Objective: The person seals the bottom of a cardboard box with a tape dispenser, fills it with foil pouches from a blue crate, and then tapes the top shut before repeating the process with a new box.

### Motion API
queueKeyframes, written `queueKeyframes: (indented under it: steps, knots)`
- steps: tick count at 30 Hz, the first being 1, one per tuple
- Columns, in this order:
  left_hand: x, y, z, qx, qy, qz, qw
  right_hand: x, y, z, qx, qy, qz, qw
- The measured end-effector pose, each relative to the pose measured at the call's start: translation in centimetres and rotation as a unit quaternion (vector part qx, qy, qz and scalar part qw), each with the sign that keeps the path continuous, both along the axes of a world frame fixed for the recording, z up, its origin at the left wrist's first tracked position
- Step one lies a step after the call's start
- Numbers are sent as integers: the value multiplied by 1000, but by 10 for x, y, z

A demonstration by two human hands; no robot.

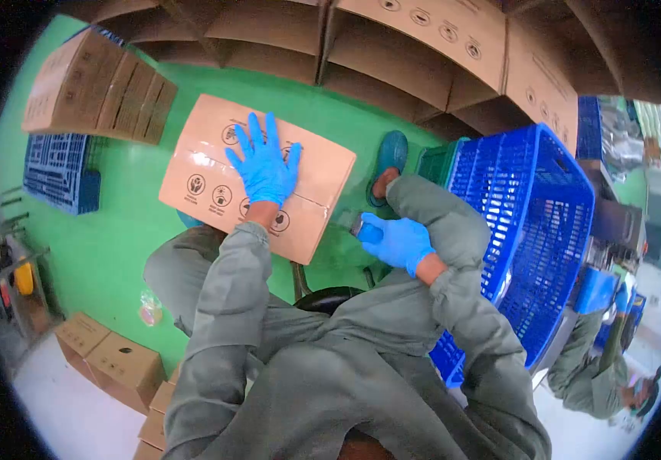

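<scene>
My left hand (pixel 263 170), in a blue glove, lies flat on top of a closed cardboard box (pixel 192 169), its fingers spread. Printed handling symbols mark the box top, and a shiny strip runs along its middle seam. The box stands tilted in front of my knees. To the right of the box, my right hand (pixel 398 242), also gloved in blue, is closed around a small dark-edged tool (pixel 357 225). Most of this tool is hidden by the fingers, so I cannot tell its kind. The hand is near my right knee, apart from the box.
Blue plastic crates (pixel 499 207) stand close by my right leg. Large open cartons (pixel 422 54) line the far side. Folded cartons (pixel 100 88) rest on a blue pallet (pixel 58 165) at left. More boxes (pixel 116 356) lie lower left. Another person (pixel 598 368) works at far right.
</scene>
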State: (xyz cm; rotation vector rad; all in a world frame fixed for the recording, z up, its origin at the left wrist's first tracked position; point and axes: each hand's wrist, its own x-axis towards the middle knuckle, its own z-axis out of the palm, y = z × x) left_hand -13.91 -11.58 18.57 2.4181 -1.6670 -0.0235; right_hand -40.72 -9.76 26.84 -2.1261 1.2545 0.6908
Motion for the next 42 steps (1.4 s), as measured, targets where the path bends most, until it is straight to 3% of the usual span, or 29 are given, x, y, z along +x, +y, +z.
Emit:
queueKeyframes:
  steps: [4,9,15,17,18,20,21,22,23,24,25,27,28,29,31,32,34,35,37,39,41,42]
  knots:
    - [-2,-1,-2,3,-25,-6,1000,-2,4,-79,-30,-61,-31,997]
    - [-6,-4,0,19,-35,-21,999,59,-9,-106,-32,-56,-58,996]
    - [-6,-2,-3,38,-68,-5,997,62,18,-129,-66,-63,-114,989]
    - [-7,1,-4,32,-61,-10,998,56,33,-169,-148,92,-31,984]
    - [-6,0,-3,30,-54,-10,998,46,41,-190,-154,89,-34,983]
    - [-6,-6,-1,26,-57,-15,998,27,50,-213,-139,-23,-321,937]
    - [-6,-1,-2,37,-52,-7,998,30,48,-217,-131,-24,-324,937]
    - [-6,1,-3,46,-52,-5,998,31,34,-195,-76,-110,-500,856]
    - [-7,0,-2,45,-50,-8,998,35,25,-165,-19,-186,-653,734]
    - [-8,-2,-1,40,-48,-10,998,46,23,-126,7,-327,-719,613]
    - [-8,-4,-2,41,-47,-6,998,56,27,-117,8,-326,-717,616]
    - [-7,-5,-2,47,-68,-7,997,77,37,-109,-66,-464,-662,584]
    - [-7,-3,-1,51,-72,-5,996,88,42,-144,-102,-349,-671,646]
    - [-8,0,1,51,-75,-4,996,93,50,-171,-98,-350,-672,646]
    - [-12,-6,3,37,-73,-6,997,90,49,-204,-5,-270,-659,702]
    - [-10,-2,3,44,-65,-6,997,87,48,-196,77,-359,-714,596]
    - [-10,-4,3,54,-48,-3,997,86,50,-216,44,-273,-703,656]
    - [-9,-1,3,36,-40,-2,999,78,43,-209,26,-280,-697,659]
    - [-6,-2,-2,44,-64,-4,997,63,12,-182,61,-317,-740,591]
    - [-9,-4,7,44,-48,5,998,46,-21,-118,-42,-520,-724,452]
    - [-10,-6,9,53,-32,23,998,20,-61,-39,-155,-578,-608,523]
    - [-9,-6,9,52,-29,17,998,6,-82,-5,-235,-589,-560,533]
